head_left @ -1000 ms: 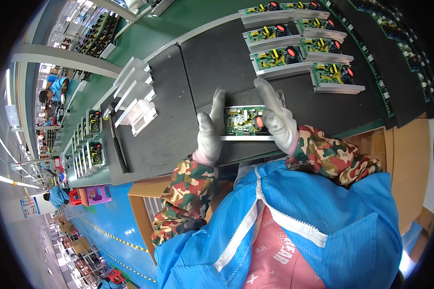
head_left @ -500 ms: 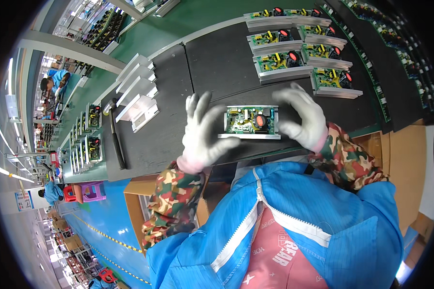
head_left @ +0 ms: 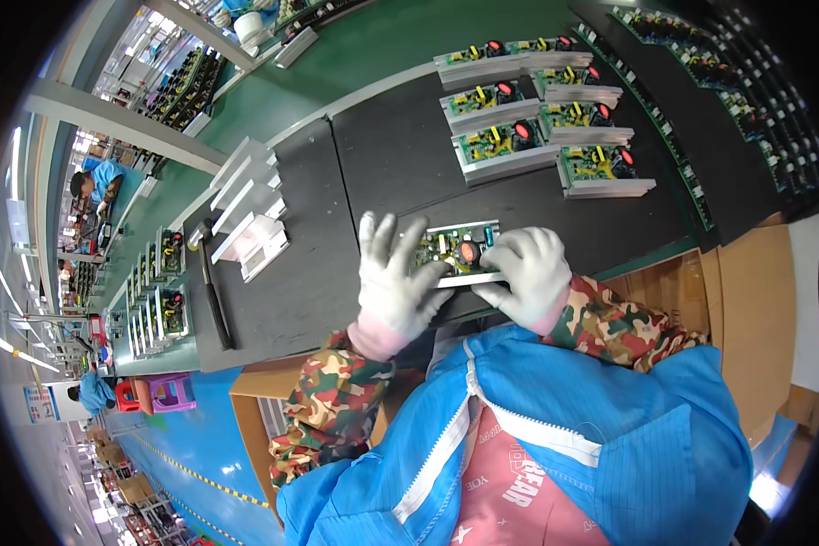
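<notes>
In front of me, a green circuit board (head_left: pixel 467 253) sits in a silver metal frame on the dark mat. It carries a black round part with a red top. My right hand (head_left: pixel 530 276), in a white glove, closes on its right end, fingers over the top and thumb at the near rail. My left hand (head_left: pixel 393 282), also gloved, is at the left end with its fingers apart. Its thumb and index finger overlap the board there and hide that end; whether they touch it, I cannot tell.
Several similar framed boards (head_left: pixel 505 150) stand in rows at the back right. Bare silver metal brackets (head_left: pixel 253 241) and a dark-handled hammer (head_left: pixel 211 291) lie to the left. More boards (head_left: pixel 168 314) stand at the far left. Cardboard boxes (head_left: pixel 755 318) flank the near table edge.
My right hand has come in from beside the board and closed on its right end. The left hand has moved up against the left end. The whole view has shifted slightly.
</notes>
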`<state>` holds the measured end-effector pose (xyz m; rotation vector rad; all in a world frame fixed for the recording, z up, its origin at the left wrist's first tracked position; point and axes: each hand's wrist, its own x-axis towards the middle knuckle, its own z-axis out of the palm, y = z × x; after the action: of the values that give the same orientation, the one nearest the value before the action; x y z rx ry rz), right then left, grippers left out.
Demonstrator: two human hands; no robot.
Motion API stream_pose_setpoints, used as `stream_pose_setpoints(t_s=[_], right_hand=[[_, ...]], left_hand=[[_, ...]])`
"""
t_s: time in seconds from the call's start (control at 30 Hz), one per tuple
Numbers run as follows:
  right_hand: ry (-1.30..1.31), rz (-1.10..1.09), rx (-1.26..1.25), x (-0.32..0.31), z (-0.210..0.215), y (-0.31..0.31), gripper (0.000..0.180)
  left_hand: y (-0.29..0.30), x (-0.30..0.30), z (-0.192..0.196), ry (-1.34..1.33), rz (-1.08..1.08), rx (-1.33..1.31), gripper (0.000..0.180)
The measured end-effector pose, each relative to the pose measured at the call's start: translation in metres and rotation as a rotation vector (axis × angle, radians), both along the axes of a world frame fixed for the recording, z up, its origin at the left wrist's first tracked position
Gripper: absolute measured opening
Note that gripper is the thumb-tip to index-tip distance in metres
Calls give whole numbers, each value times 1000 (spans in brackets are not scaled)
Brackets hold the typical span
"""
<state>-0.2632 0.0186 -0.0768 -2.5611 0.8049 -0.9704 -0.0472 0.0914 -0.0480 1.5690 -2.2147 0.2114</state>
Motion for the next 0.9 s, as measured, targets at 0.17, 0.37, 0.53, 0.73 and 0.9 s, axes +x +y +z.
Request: stream_pose_setpoints(t_s=[0.17,0.37,0.53,0.73,0.9], right_hand=[[270,112,-68,8,23,-9,67],[602,13,-102,-19,38,-56,64],[691,-107,-159,-27,31,-89,63],[519,-102,-224,-46,37,-95,67],[212,-422,-325,-132,102,-158,45]], left_hand=[[-1,-14,2,-19,-45,-30,36],[0,49,49,58,263,-8,70],[35,180,56,-577,873,63,77],[46,276,9,-495,618,107,49],[41,246,36,-403,412,51,31]])
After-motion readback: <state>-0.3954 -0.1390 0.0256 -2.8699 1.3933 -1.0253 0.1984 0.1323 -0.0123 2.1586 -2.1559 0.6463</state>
